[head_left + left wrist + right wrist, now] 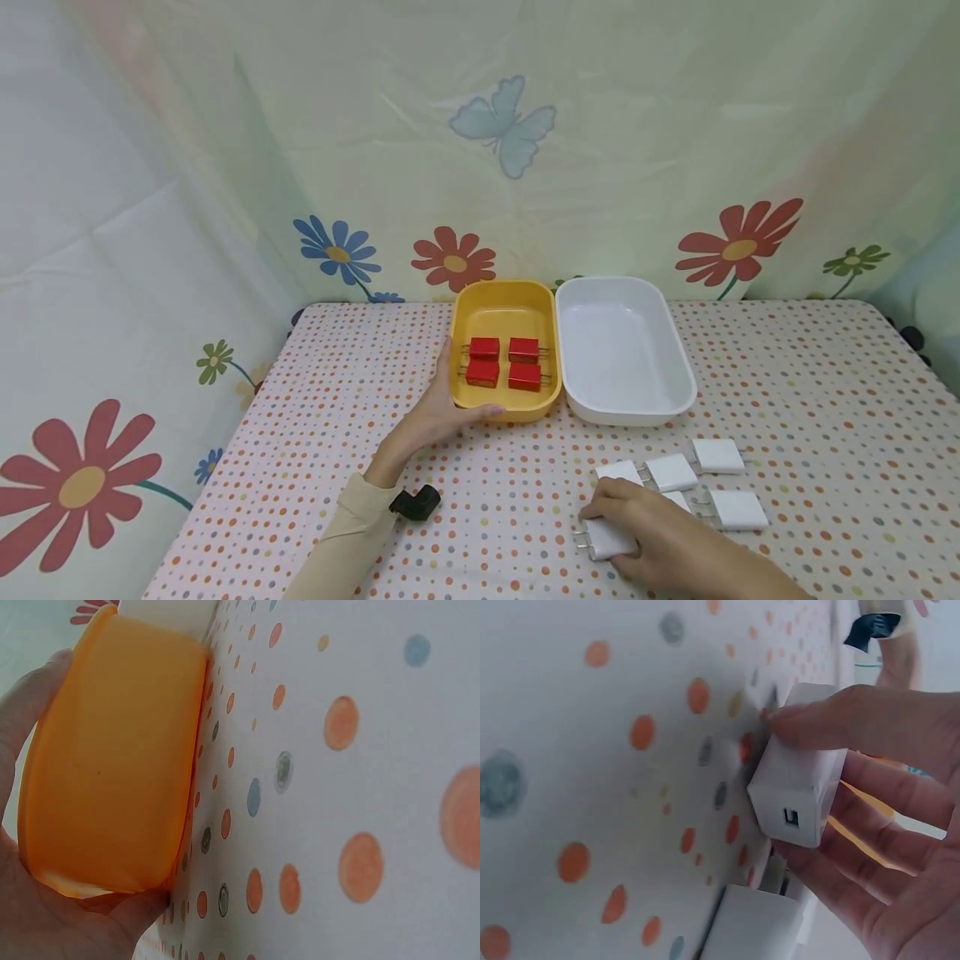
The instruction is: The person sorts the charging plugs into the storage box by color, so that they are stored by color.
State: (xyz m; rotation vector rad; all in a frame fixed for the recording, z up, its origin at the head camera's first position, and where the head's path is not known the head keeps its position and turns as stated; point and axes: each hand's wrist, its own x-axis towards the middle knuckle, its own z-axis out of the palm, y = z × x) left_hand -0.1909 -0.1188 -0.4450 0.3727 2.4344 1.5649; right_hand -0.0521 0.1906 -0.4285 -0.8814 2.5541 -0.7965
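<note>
My left hand (pixel 437 410) holds the near left corner of a yellow tray (pixel 502 312), thumb along its front wall and fingers up its left side. Several red plug chargers (pixel 482 373) with metal prongs lie in that tray in two columns. Between thumb and fingers, my right hand (pixel 663 529) pinches a white plug charger (pixel 606 538), low over the cloth, its prongs pointing left. The right wrist view shows the USB port end of this charger (pixel 787 802). Around the right hand lie several other white plug chargers (pixel 738 509), some partly covered by it.
A white tray (pixel 624 354) stands against the yellow tray's right side, with nothing visible inside. Both stand near the back of the table, covered by a dotted cloth (pixel 495 500). A flowered curtain (pixel 600 167) hangs behind and at the sides.
</note>
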